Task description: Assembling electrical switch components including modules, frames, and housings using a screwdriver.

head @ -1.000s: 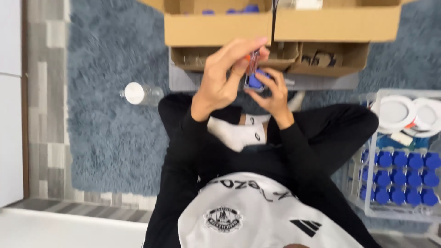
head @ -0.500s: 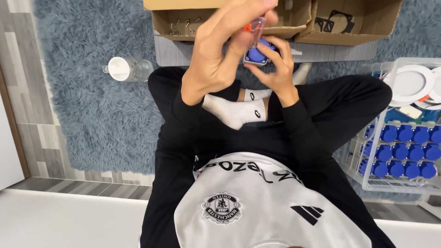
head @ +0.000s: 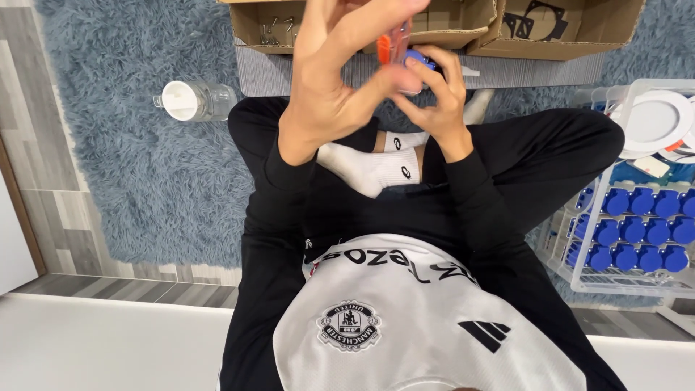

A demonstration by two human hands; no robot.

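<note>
While the left hand (head: 340, 87) grips an orange tool (head: 384, 48), right fingers (head: 434, 80) clasp the blue part (head: 418, 58).

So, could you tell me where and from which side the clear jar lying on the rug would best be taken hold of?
Probably around the clear jar's glass body, coming down from above. It lies on its side on the blue rug, white lid pointing left, so the round body is open from above. The left hand is nearer than the right hand.
</note>
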